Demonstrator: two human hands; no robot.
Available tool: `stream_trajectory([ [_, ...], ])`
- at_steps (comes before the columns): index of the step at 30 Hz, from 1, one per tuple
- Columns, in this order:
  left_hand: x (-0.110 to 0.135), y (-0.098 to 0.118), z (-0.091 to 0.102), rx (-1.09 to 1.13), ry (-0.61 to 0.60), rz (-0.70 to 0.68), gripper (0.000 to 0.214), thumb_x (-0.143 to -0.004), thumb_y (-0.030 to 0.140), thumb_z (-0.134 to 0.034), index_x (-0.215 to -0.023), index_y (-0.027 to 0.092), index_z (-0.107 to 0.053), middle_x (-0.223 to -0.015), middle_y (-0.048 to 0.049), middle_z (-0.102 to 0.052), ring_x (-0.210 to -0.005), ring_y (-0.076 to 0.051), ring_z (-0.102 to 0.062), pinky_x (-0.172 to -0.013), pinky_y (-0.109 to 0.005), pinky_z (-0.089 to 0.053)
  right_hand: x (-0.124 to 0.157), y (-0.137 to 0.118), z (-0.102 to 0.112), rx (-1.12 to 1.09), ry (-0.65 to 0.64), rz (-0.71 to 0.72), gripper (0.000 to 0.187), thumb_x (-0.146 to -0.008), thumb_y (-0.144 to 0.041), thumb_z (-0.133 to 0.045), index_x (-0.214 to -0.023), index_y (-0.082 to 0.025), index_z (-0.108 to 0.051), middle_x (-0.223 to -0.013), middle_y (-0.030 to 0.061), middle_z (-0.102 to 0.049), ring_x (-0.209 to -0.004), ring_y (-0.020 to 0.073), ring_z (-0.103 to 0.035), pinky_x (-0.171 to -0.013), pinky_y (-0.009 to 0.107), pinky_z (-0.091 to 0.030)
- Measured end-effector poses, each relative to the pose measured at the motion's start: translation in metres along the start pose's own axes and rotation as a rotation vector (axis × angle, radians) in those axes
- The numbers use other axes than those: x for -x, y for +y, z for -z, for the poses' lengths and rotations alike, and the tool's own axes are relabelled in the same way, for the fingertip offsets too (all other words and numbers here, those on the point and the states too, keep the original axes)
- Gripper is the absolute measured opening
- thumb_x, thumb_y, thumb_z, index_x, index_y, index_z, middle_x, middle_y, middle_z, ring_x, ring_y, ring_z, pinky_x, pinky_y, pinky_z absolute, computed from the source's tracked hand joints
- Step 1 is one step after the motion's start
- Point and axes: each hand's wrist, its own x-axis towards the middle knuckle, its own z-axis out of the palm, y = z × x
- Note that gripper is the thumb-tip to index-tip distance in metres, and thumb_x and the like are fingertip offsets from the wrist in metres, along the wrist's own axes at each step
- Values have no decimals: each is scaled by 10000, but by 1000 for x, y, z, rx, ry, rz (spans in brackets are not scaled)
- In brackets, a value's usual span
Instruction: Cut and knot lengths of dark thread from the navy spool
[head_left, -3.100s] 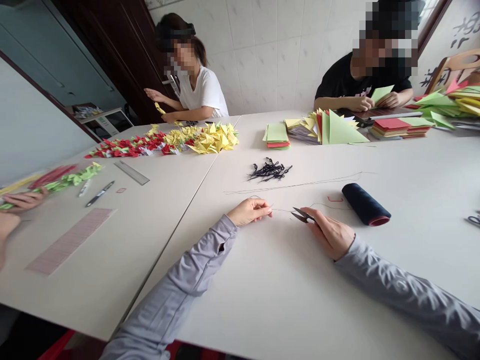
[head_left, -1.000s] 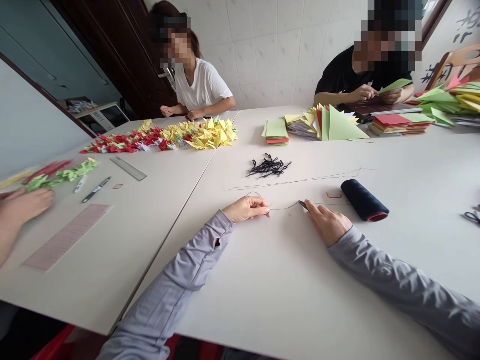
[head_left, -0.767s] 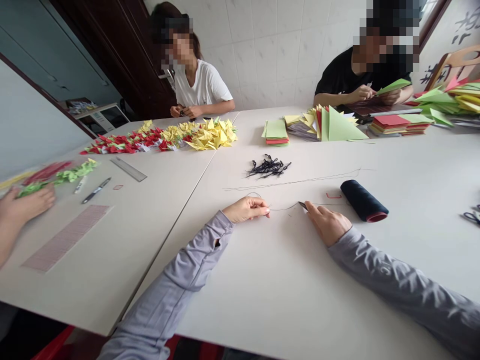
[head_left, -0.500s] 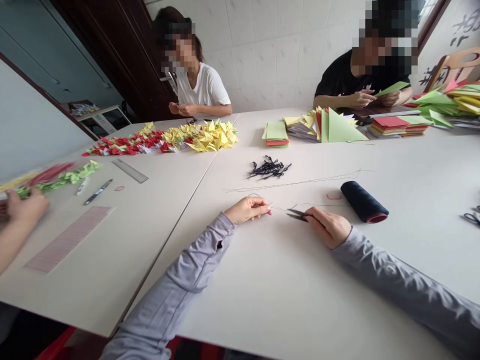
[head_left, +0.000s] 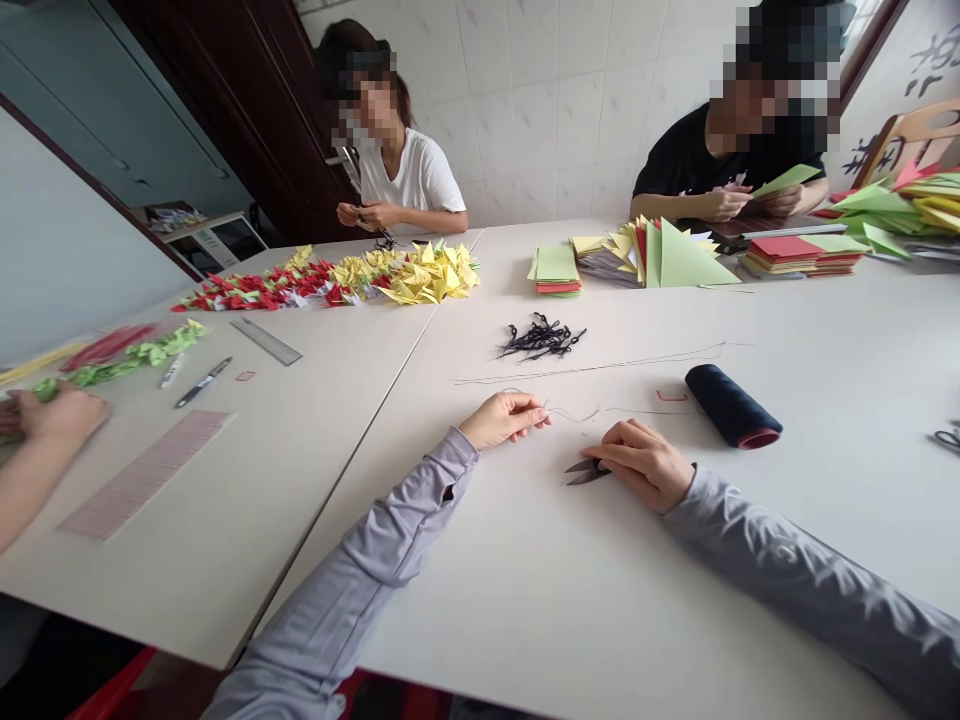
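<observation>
My left hand (head_left: 506, 418) pinches a thin dark thread (head_left: 574, 413), whose loose end curls to the right over the white table. In my right hand (head_left: 643, 462) are small dark scissors (head_left: 587, 470), blades slightly apart and pointing left, low over the tabletop. The blades are apart from the thread. Right of that hand lies a large spool of dark navy thread (head_left: 731, 405) on its side, with a strand running left from it. Beyond my hands sits a little heap of knotted black cord loops (head_left: 544, 338), and long cut threads (head_left: 600, 367) stretch across in front of it.
Folded paper pieces (head_left: 337, 277) lie in a long pile at the far left. Stacked coloured paper (head_left: 555, 268) stands at the back. Two people sit across the table; another person's hand (head_left: 64, 415) is at left, near a ruler (head_left: 266, 342) and a pen (head_left: 204, 382).
The scissors have moved down and toward me, off the thread, with their blades still parted. The thread's end now hangs loose from my left hand, which has barely moved.
</observation>
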Motion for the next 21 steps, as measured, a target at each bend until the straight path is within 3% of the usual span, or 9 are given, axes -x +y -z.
stream_trajectory([
  [14, 1, 2, -2, 36, 36, 8, 388, -715, 485, -633, -828, 113, -645, -760, -20, -585, -544, -39, -440, -452, -164, -369, -5, -4, 0, -65, -1, 37, 282, -904, -204, -418, -1056, -198, -656, -873, 78, -570, -754, 145, -565, -692, 302, -501],
  [18, 3, 7, -5, 75, 52, 16, 392, -693, 490, -653, -812, 117, -638, -709, -10, -562, -545, -46, -453, -451, -163, -379, -15, -10, 3, -141, 46, -124, 248, -908, -239, -399, -988, -173, -624, -1180, 140, -533, -675, 94, -579, -654, 274, -525],
  [21, 5, 11, -8, 96, 53, 20, 395, -680, 494, -665, -809, 121, -637, -692, -10, -561, -549, -55, -470, -455, -170, -394, -29, -11, 2, -193, 36, -163, 237, -899, -243, -393, -908, -158, -615, -1351, 170, -444, -682, 89, -597, -599, 261, -529],
])
